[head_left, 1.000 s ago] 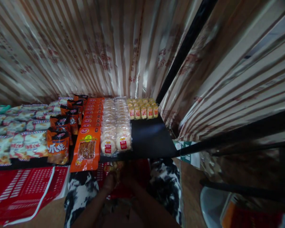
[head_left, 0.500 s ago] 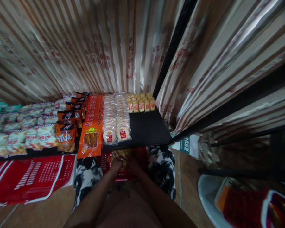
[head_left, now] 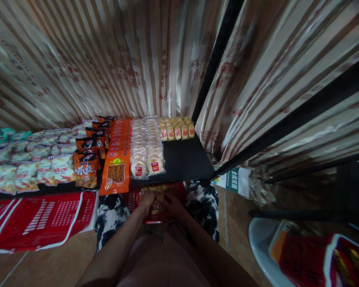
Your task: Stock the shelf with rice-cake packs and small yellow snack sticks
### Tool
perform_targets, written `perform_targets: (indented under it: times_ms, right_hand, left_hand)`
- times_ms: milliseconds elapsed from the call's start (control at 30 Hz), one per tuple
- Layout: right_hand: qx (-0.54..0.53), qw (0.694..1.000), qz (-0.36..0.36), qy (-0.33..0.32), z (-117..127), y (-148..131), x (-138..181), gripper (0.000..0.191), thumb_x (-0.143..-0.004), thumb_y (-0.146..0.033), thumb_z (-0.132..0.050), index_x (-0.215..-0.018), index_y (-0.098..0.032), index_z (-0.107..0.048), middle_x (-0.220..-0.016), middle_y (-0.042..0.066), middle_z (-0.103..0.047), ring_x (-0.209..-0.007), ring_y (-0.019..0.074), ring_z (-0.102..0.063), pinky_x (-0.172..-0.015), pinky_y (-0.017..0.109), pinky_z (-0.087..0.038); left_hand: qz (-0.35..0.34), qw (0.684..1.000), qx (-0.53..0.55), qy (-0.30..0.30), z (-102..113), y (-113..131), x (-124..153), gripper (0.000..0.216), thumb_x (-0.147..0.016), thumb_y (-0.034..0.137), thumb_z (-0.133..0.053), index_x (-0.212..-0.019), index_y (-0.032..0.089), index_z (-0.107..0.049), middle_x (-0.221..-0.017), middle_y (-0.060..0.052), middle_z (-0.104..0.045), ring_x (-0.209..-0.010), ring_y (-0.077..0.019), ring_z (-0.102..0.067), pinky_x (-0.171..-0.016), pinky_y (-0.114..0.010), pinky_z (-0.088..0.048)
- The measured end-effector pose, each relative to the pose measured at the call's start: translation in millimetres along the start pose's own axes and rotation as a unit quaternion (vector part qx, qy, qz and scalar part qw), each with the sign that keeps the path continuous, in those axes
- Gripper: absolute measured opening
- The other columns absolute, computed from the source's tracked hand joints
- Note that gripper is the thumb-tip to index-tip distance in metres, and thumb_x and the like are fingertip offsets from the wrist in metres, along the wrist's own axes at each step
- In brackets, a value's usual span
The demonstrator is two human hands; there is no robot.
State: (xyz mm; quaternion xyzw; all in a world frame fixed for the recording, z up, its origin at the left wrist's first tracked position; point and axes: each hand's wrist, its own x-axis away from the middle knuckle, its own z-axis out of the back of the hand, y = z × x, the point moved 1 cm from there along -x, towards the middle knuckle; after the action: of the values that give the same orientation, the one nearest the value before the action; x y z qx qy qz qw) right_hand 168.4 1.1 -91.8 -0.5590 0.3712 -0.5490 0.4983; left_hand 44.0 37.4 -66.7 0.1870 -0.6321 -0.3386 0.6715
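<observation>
Both hands are down inside a red basket (head_left: 180, 192) between my knees, partly under the shelf's front edge. Small yellow-wrapped snack packets (head_left: 156, 210) lie in it. My left hand (head_left: 148, 200), fingers curled, is closed on a yellow packet at the basket's left side. Opposite it, my right hand (head_left: 171, 204) has its fingers bent in among the packets; dimness hides what they hold. On the black shelf (head_left: 184, 159) above, yellow snack packets (head_left: 178, 131) stand in short rows at the back right, beside two rows of round crackers in clear wrap (head_left: 154, 161).
Orange snack-stick packs (head_left: 115, 177), brown-orange bags (head_left: 86, 169) and white snack bags (head_left: 60, 169) line the shelf leftward. Another red basket (head_left: 48, 219) lies below left. Black poles (head_left: 217, 59) and a striped curtain (head_left: 122, 59) stand behind. A white basin (head_left: 261, 243) sits at right.
My right hand has come more into view, with its fingers spread inward over the packets. My left hand stays at the basket's left side. The view has shifted slightly.
</observation>
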Motion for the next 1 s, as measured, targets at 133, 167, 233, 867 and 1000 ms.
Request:
perform_targets:
  times_ms: [133,167,233,867,1000]
  right_hand:
    - [0.041,0.998,-0.003,0.046,9.7,-14.9,8.7,0.038,-0.073,-0.045,-0.054,-0.093,-0.016,-0.066,-0.092,0.008,-0.070,-0.086,0.0238,-0.062,-0.082,0.038,-0.047]
    - [0.048,0.997,-0.009,0.054,12.3,-17.5,9.9,0.037,-0.072,-0.044,-0.055,-0.092,-0.015,-0.066,-0.091,0.008,-0.070,-0.086,0.0242,-0.063,-0.082,0.038,-0.048]
    - [0.052,0.997,-0.019,0.062,17.2,-20.9,11.7,0.038,-0.071,-0.043,-0.056,-0.093,-0.015,-0.066,-0.091,0.008,-0.070,-0.086,0.0245,-0.063,-0.081,0.038,-0.048]
    - [0.057,0.984,0.001,0.171,49.5,-45.1,21.0,0.034,-0.067,-0.035,-0.058,-0.098,-0.020,-0.057,-0.094,0.005,-0.068,-0.087,0.0214,-0.063,-0.083,0.036,-0.049]
    - [0.033,0.980,-0.014,0.196,60.2,-49.6,19.3,0.033,-0.067,-0.041,-0.058,-0.093,-0.021,-0.056,-0.088,0.005,-0.068,-0.080,0.0211,-0.063,-0.077,0.035,-0.050]
  left_hand:
    - [-0.017,1.000,0.020,-0.006,-4.7,7.5,6.7,0.019,-0.075,0.031,-0.057,-0.071,0.013,-0.058,-0.044,0.003,-0.054,-0.036,-0.0082,-0.049,-0.037,-0.017,-0.032]
    - [-0.022,0.999,0.028,-0.010,-6.2,8.7,8.0,0.020,-0.075,0.033,-0.057,-0.070,0.014,-0.058,-0.042,0.003,-0.053,-0.035,-0.0079,-0.047,-0.036,-0.017,-0.031]
    - [-0.030,0.998,0.046,-0.023,-9.5,10.4,10.2,0.022,-0.075,0.034,-0.057,-0.067,0.014,-0.056,-0.040,0.005,-0.050,-0.033,-0.0073,-0.045,-0.035,-0.017,-0.030]
    - [-0.183,0.982,-0.018,-0.039,-24.0,35.6,33.5,0.015,-0.073,0.029,-0.053,-0.076,0.016,-0.059,-0.061,0.003,-0.059,-0.052,-0.0090,-0.051,-0.048,-0.019,-0.037]
    - [-0.258,0.959,-0.113,-0.014,-27.0,45.1,45.7,0.015,-0.075,0.025,-0.050,-0.081,0.018,-0.063,-0.075,0.000,-0.065,-0.070,-0.0130,-0.058,-0.064,-0.023,-0.044]
